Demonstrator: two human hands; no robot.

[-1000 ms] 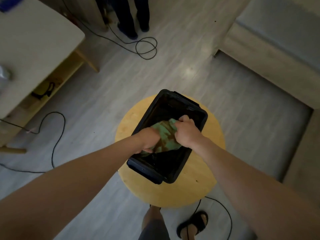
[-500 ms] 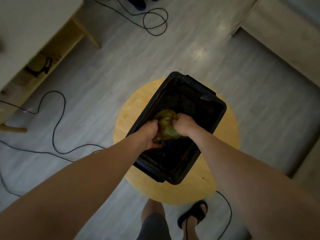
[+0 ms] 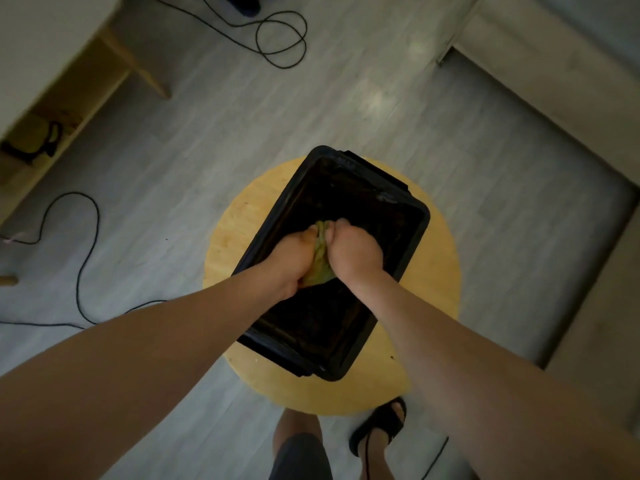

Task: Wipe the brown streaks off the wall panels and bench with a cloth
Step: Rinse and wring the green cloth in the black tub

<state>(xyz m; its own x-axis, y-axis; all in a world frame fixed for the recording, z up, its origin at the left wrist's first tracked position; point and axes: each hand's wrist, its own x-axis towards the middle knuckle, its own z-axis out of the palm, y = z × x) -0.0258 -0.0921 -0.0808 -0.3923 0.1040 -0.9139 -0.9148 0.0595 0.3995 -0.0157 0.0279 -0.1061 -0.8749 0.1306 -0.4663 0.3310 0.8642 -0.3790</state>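
Grey plank floor point(image 3: 207, 168) all round, black cables point(image 3: 280, 39) looping across it. Round wooden stool point(image 3: 239, 233) dead centre, lifting black tub point(image 3: 410, 252) to easy reach. Tub sits on stool top, likely there to catch drips. Both fists inside tub: left hand point(image 3: 292, 254) and right hand point(image 3: 353, 254) knuckle to knuckle, each clenched tight round green, brown-stained cloth point(image 3: 320, 263) bunched between them. Looks like wringing or rinsing before wiping. Water in tub? Too dark, cannot tell.
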